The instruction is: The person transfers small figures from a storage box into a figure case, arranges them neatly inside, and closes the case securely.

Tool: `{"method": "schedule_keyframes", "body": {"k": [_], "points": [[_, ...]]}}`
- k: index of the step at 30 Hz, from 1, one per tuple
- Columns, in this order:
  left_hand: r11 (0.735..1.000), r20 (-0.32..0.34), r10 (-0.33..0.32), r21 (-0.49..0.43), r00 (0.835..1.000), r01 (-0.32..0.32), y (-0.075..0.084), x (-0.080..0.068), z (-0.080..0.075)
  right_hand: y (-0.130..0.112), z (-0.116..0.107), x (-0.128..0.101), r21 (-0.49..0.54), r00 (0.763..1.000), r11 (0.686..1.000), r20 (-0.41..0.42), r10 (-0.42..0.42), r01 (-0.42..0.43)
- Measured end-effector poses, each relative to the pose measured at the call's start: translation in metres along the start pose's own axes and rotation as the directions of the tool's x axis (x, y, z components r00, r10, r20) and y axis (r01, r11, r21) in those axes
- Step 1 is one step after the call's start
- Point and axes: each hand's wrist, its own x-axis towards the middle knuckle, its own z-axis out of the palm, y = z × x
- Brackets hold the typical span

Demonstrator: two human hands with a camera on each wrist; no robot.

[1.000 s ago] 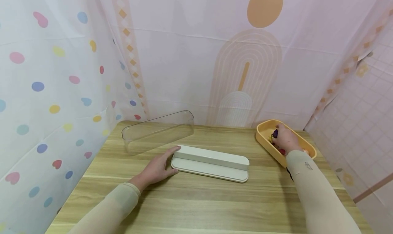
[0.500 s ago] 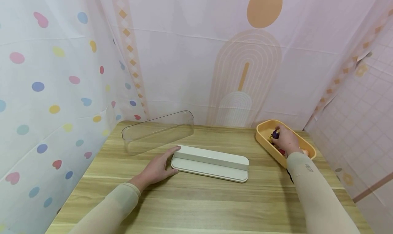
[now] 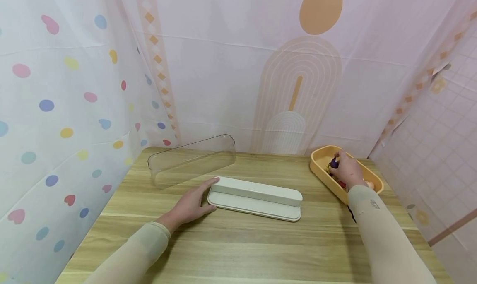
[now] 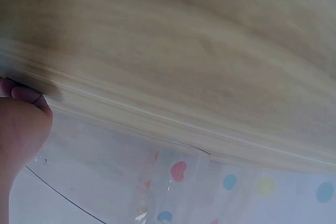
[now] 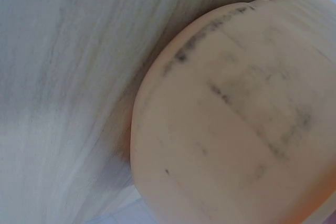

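A white stepped display base point(image 3: 257, 199) lies on the table, slightly slanted. My left hand point(image 3: 190, 205) rests at its left end, index finger on the back corner and thumb by the front corner, fingers spread. In the left wrist view, part of that hand point(image 4: 23, 129) shows at the left edge. My right hand point(image 3: 348, 170) reaches into a yellow tray point(image 3: 319, 168) and pinches a small dark purple piece point(image 3: 333, 163), its kind unclear. Beneath that hand lie small red, yellow and pinkish items, partly hidden. The right wrist view is mostly the tray's smudged outer surface point(image 5: 231, 108).
A clear plastic cover point(image 3: 193, 164) stands behind and left of the white base, near the table's back edge. Printed curtains point(image 3: 223, 68) enclose the wooden table point(image 3: 253, 251) at the back and both sides.
My right hand has lifted very slightly inside the tray with the dark purple piece between its fingers. The left hand and the white base have stayed in place.
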Motion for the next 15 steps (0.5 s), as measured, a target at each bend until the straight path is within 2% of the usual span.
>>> {"method": "schedule_keyframes", "body": {"k": [15], "points": [[1.0,-0.006,0.013,0.005,1.0,-0.013,-0.0019,0.001,0.0011,0.0014,0.0013,-0.0001,-0.012,0.999,1.0,-0.029,-0.017,0.016]]}}
